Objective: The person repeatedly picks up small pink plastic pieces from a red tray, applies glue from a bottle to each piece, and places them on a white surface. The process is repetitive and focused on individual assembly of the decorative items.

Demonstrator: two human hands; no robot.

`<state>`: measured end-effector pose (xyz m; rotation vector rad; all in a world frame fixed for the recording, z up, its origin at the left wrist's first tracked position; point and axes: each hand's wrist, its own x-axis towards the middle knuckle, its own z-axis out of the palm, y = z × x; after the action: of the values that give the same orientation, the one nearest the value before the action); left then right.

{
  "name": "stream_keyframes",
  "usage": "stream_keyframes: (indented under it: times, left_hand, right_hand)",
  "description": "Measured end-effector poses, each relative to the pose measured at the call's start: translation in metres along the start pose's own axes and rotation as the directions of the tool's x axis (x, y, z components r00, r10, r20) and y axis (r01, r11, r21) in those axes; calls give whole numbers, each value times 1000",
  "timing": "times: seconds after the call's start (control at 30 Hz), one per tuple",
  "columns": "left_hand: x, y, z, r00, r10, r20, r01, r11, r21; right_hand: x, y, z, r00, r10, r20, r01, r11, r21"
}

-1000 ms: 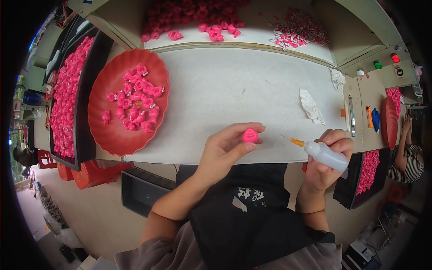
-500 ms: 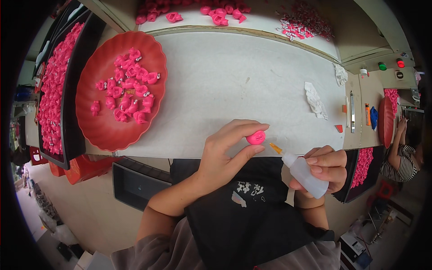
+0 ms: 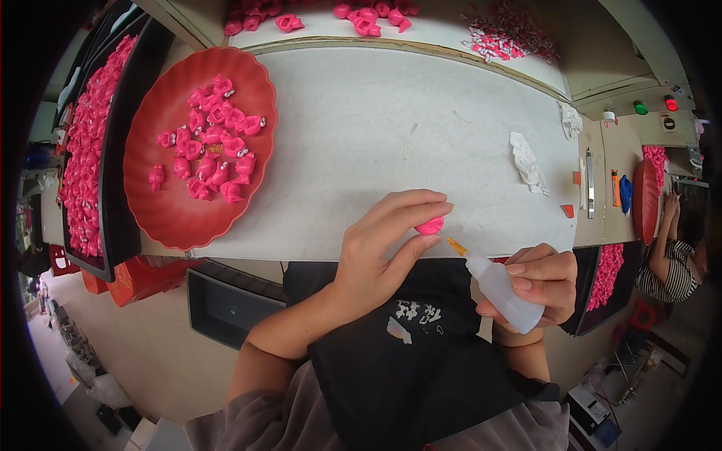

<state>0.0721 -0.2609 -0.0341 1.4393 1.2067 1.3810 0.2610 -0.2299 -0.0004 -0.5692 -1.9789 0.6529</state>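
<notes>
Head view: the white table spreads beyond and beneath both hands, its near edge running just under the left hand's fingers. Farther off, past the left hand, stands the shelf, with pink parts lying on it. The black apron is on the near side of the hands, between the two forearms. Well to the left of the left hand and a little beyond it sits the red bowl, a loose cluster of pink figures inside; farther left is the black tray, heaped with pink parts. The grey bin is lower, left of the left forearm.

The left hand pinches between thumb and fingers; the right hand is wrapped round the white bottle, tilted up toward the left hand. Beyond the right hand lies the tissue, crumpled. The pink piece is at the left hand's fingertips. The bottle's orange nozzle points at it from just beside the left thumb; whether they touch cannot be told.
</notes>
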Motion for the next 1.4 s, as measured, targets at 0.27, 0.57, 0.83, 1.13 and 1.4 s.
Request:
stream_keyframes:
  times: [0.27, 0.57, 0.83, 1.13, 1.4]
  left_hand:
    - [-1, 0, 0, 996, -79, 43, 83, 990, -113]
    - [-1, -3, 0, 998, -31, 47, 34, 998, -51]
    - [4, -12, -15, 986, -165, -37, 155, 968, -195]
    - [9, -13, -18, 982, -183, -53, 169, 964, -206]
    - [7, -17, -19, 985, -169, -36, 160, 971, -179]
  right_hand:
    - [-2, 2, 2, 999, 7, -39, -6, 1000, 27]
    - [0, 6, -2, 999, -21, 44, 20, 1000, 20]
    - [27, 51, -26, 953, 244, -180, -160, 908, 387]
    - [106, 168, -13, 782, 616, -94, -610, 724, -323]
    - [111, 202, 0, 882, 443, -161, -443, 662, -604]
